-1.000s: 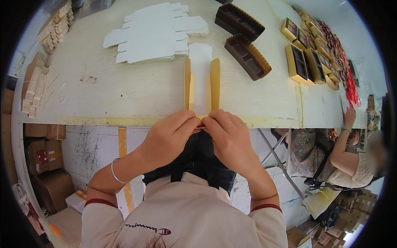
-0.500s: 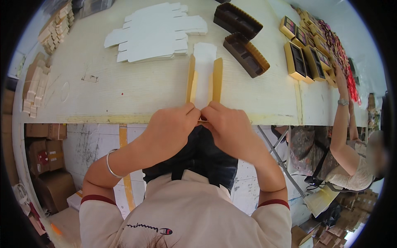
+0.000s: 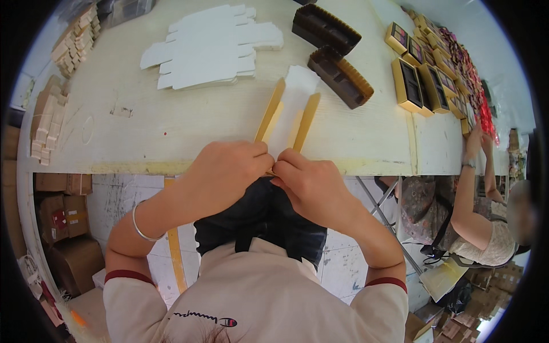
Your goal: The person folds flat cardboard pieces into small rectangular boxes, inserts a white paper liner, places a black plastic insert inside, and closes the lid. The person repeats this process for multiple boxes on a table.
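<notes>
A partly folded carton (image 3: 290, 111), white inside with gold outer walls, lies at the table's front edge. Its two long side walls stand up, and its far end flap lies flat. My left hand (image 3: 233, 170) pinches the near left corner of the carton. Close beside it, my right hand (image 3: 311, 182) is closed on the near right corner, fingertips almost meeting those of the left. The fingers hide most of the near end. Beyond the carton lies a stack of flat white carton blanks (image 3: 209, 48). Two dark brown ridged trays (image 3: 326, 28) rest to the right of the stack.
At the far right stand several gold boxes with dark inserts (image 3: 407, 83); a co-worker's arms (image 3: 472, 157) reach toward them. Stacks of folded card pieces (image 3: 50, 123) line the table's left edge. Brown cardboard boxes (image 3: 71, 260) sit below at left.
The carton has turned so its far end points more to the right. Both my hands stay on its near end, the right slightly lower. The co-worker's arms have come down nearer the table's front.
</notes>
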The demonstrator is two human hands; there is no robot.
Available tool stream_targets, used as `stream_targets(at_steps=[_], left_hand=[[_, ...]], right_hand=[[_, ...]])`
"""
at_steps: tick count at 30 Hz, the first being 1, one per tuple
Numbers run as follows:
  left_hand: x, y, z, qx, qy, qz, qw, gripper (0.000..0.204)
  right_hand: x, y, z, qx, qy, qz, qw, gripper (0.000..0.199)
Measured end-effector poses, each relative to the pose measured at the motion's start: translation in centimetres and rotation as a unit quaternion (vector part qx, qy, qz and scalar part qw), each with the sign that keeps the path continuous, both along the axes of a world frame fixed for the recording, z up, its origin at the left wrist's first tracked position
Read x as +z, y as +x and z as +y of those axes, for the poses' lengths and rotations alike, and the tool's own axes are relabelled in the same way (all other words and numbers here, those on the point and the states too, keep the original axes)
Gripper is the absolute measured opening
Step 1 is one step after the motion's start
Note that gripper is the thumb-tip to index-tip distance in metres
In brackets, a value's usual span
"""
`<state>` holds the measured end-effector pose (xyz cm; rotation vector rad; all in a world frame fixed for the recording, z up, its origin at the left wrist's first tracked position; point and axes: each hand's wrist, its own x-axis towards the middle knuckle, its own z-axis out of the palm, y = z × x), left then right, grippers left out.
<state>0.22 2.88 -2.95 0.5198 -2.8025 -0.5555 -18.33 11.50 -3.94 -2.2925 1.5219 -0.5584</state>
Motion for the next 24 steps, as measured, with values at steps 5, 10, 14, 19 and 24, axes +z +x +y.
stream_targets(at_steps=[5, 10, 14, 19, 24], left_hand=[[0.6, 0.9, -2.1, -0.036, -0.040, -0.005, 0.999, 0.015], [0.8, 0.8, -0.6, 0.003, -0.073, 0.039, 0.997, 0.023], [0.4, 1.6, -0.8, 0.005, -0.073, 0.052, 0.996, 0.020], [-1.1, 2.3, -1.9, -0.006, 0.058, 0.043, 0.997, 0.017], [-0.5, 3.2, -2.8, -0.063, 0.100, 0.033, 0.992, 0.028]], right_hand=[[0.1, -1.6, -0.4, 0.001, -0.073, -0.082, 0.994, 0.018], [-1.8, -0.3, -0.5, 0.016, -0.181, -0.059, 0.982, 0.025], [-1.6, 1.1, -0.4, -0.023, -0.168, -0.042, 0.985, 0.020], [-1.3, 1.0, -0.6, -0.022, -0.148, -0.031, 0.988, 0.023], [0.0, -4.2, -1.0, -0.111, -0.143, 0.031, 0.983, 0.026]])
